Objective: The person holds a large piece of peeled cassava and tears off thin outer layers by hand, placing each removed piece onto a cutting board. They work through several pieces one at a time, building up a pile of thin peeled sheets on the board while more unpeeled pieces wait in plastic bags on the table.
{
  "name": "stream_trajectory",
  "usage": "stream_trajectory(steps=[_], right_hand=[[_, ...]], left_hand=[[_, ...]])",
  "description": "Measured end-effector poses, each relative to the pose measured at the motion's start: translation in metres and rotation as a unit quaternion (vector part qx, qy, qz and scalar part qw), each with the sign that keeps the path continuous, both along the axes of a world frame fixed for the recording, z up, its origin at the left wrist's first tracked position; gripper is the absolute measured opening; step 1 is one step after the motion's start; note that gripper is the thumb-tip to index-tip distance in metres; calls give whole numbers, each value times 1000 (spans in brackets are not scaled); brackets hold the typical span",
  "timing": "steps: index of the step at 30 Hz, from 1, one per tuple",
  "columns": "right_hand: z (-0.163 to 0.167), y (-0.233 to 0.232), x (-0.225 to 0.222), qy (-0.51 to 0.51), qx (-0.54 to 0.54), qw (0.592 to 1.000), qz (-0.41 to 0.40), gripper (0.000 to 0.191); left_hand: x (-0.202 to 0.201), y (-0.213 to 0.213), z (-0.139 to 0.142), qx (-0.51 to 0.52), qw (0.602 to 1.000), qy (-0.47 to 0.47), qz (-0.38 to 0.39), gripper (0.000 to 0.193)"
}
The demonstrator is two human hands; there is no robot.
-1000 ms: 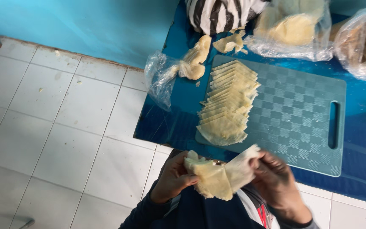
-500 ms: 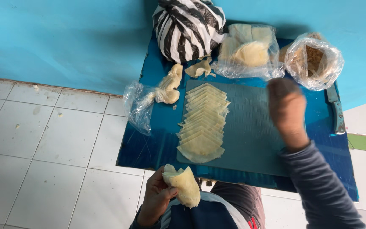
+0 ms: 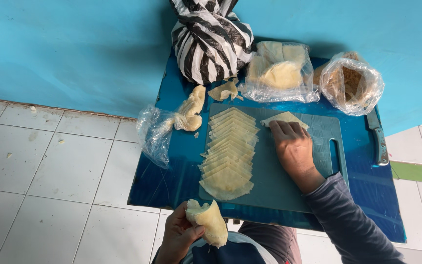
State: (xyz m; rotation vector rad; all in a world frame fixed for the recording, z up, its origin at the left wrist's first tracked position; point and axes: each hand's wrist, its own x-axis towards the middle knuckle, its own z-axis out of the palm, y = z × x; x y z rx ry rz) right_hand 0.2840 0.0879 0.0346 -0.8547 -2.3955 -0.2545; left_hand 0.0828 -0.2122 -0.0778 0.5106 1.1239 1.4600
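My left hand (image 3: pixel 178 235) holds a folded wad of pale dough sheets (image 3: pixel 207 221) at the near edge of the blue table (image 3: pixel 172 171). My right hand (image 3: pixel 294 149) lies flat on the teal cutting board (image 3: pixel 279 183), its fingertips pressing a single triangular dough sheet (image 3: pixel 285 119) at the board's far side. A long overlapping row of cut dough triangles (image 3: pixel 228 154) runs down the board's left half, just left of my right hand.
A black-and-white striped bag (image 3: pixel 210 41) and two clear bags, one of dough sheets (image 3: pixel 279 72) and one of brown filling (image 3: pixel 351 83), stand at the back. Dough scraps on crumpled plastic (image 3: pixel 172 124) lie left. A knife (image 3: pixel 378 139) rests at the right edge. White floor tiles lie left.
My right hand let go of the wad, reached across the board and now presses one sheet at its far side. My left hand keeps the wad near my body.
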Motion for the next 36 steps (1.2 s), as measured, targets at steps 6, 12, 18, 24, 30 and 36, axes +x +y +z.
stream_trajectory(steps=[6, 12, 18, 24, 30, 36], right_hand=[[-3, 3, 1, -12, 15, 1000, -1, 27], [10, -7, 1, -23, -11, 1000, -3, 25], [51, -61, 19, 132, -159, 977, 51, 26], [64, -170, 51, 230, -390, 860, 237, 39], [33, -204, 50, 325, -455, 809, 182, 47], [17, -207, 59, 341, -515, 750, 236, 41]], left_hand=[[2, 4, 5, 27, 1000, 14, -5, 57], [12, 8, 30, 79, 997, -3, -12, 48], [35, 19, 65, 169, 985, -41, -17, 42], [56, 33, 78, 239, 970, -14, -26, 35], [71, 21, 82, 230, 971, 12, -57, 38], [73, 9, 91, 223, 971, 39, -81, 39]])
